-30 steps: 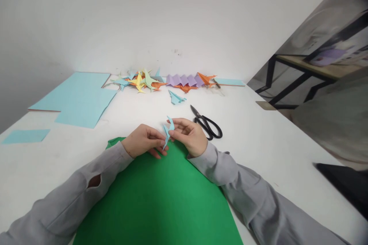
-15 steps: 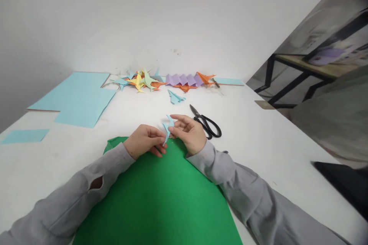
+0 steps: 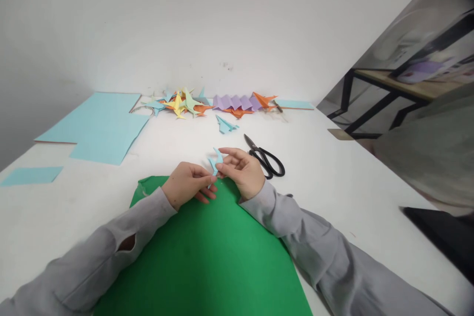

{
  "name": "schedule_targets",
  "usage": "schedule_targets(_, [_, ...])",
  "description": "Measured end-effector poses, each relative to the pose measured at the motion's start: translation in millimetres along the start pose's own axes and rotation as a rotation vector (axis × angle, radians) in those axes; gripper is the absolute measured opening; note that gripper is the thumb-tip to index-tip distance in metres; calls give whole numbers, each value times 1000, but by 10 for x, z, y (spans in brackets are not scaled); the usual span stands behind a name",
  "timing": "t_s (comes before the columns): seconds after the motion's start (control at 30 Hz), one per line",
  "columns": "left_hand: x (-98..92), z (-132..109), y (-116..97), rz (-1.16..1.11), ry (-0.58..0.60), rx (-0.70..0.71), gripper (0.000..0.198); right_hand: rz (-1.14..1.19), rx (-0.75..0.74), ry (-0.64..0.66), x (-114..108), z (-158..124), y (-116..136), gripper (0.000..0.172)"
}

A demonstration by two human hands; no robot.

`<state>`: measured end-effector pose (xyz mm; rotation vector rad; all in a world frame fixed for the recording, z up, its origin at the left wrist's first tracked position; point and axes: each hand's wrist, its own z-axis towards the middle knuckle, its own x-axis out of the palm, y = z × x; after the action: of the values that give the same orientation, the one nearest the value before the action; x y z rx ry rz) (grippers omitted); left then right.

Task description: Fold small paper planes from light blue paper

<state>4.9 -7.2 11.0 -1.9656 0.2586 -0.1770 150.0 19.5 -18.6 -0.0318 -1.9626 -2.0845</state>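
Observation:
Between my two hands is a small light-blue folded paper figure (image 3: 218, 158) with narrow, pointed ends. My left hand (image 3: 189, 183) pinches its lower end between thumb and fingers. My right hand (image 3: 242, 172) grips its right side, with the thumb in front and the index finger near the upper tip. Both hands are just over the far edge of a green sheet (image 3: 207, 247). Black-handled scissors (image 3: 263, 158) lie just beyond my right hand, blades pointing away. A blue folded paper piece (image 3: 226, 125) rests on the table farther back.
Along the wall sit a heap of coloured paper figures (image 3: 181, 103), a purple pleated paper strip (image 3: 237, 103) and an orange folded piece (image 3: 264, 100). Large light-blue sheets (image 3: 99, 126) and a small blue rectangle (image 3: 31, 176) lie left. A dark flat object (image 3: 437, 232) is at right.
My left thumb and fingers have shifted slightly right and up along the lower end of the paper figure, covering more of it. My right hand keeps nearly the same place.

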Motion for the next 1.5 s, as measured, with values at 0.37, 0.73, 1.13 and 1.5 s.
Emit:
schedule_targets(0.37, [29,-30,-7,-128,-43,-16,29,22,-1,6,-5,4,-19,41])
schedule_targets(0.73, [59,0,33,-115,-53,68,17,6,10,1,14,-7,-17,37])
schedule_targets(1.13, [46,-27,20,-75,-52,161,15,-143,58,100,34,-24,10,36])
schedule_targets(1.5, [9,-20,15,-152,51,-14,19,-113,52,71,19,-36,3,36])
